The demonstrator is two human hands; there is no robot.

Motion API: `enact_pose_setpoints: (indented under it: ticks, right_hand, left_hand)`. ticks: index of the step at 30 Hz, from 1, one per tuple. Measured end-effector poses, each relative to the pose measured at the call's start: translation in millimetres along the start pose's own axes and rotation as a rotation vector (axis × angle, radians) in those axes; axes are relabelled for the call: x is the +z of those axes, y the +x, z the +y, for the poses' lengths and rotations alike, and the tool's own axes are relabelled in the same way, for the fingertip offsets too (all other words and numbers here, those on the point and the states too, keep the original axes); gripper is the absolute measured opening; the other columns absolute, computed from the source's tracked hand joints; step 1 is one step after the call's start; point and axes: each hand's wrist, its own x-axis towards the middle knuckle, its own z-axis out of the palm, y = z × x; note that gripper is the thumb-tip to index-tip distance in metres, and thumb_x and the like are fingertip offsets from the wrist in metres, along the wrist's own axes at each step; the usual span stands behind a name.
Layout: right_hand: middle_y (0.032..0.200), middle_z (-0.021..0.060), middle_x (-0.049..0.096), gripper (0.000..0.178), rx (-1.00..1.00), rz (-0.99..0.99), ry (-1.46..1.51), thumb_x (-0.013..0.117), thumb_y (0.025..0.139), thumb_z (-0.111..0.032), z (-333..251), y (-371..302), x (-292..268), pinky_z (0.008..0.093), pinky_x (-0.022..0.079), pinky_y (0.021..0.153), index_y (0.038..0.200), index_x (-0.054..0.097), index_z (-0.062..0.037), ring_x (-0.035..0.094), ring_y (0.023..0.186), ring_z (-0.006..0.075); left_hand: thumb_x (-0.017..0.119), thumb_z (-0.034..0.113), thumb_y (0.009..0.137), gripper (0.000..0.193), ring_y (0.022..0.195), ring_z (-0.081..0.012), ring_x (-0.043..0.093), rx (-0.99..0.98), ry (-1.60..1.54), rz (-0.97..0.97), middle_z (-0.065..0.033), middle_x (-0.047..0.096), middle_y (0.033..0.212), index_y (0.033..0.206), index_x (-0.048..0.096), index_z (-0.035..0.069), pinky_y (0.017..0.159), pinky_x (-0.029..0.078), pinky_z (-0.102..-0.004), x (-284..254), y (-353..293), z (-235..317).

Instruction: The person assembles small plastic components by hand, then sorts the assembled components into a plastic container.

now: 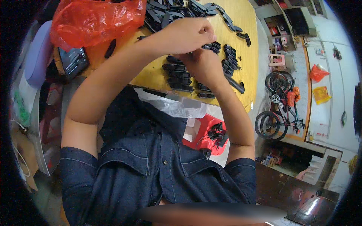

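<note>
Over the yellow table [247, 22], my left hand [192, 34] has its fingers curled into a pinch. Just below and touching it is my right hand [205, 67], with its fingers bent inward too. Whatever they grip between them is hidden by the hands. Rows of small black plastic parts [178, 73] lie beside and beneath my hands, and another row [229, 60] is to the right of them. A curved black piece [236, 84] rests near my right wrist. Beyond my hands is a loose pile of long black parts [162, 15].
A red plastic bag [96, 24] sits at the far left, with a phone [72, 60] below it. Under the table edge are clear plastic sheeting [169, 105] and a red stool [205, 132] bearing black cables. Bicycles [279, 105] stand along the right wall.
</note>
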Motion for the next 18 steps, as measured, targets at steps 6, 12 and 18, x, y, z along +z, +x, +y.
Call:
enact_pose_setpoints:
  ticks: [6, 12, 18]
  right_hand:
    - [0.062, 0.0167, 0.06, 0.024, -0.049, -0.025, -0.179, 0.053, 0.079, -0.025, 23, 4, 32, 0.0446, 0.047, 0.052, 0.067, 0.063, -0.0057, 0.059, 0.056, 0.0347]
    - [0.055, 0.014, 0.058, 0.02, -0.114, 0.017, -0.217, 0.053, 0.074, -0.019, 22, -3, 42, 0.0427, 0.047, 0.048, 0.059, 0.061, -0.0082, 0.059, 0.052, 0.0317]
    - [0.06, 0.0132, 0.06, 0.019, -0.105, 0.015, -0.272, 0.052, 0.075, -0.019, 18, -4, 43, 0.0418, 0.047, 0.049, 0.063, 0.062, -0.0083, 0.06, 0.055, 0.0313]
  left_hand:
    - [0.048, 0.03, 0.088, 0.029, 0.087, -0.0341, 0.059, -0.097, 0.347, -0.04, -0.0163, 0.061, 0.09, 0.099, 0.057, 0.005, 0.075, 0.045, -0.0391, 19, 6, -30]
    - [0.047, 0.026, 0.089, 0.026, 0.089, -0.0325, 0.059, 0.03, 0.301, 0.107, -0.0153, 0.061, 0.095, 0.102, 0.058, 0.006, 0.076, 0.046, -0.0384, 29, 0, -38]
    - [0.045, 0.025, 0.09, 0.027, 0.094, -0.0291, 0.059, 0.126, 0.297, 0.141, -0.0141, 0.061, 0.099, 0.104, 0.057, 0.005, 0.08, 0.045, -0.0351, 28, 0, -50]
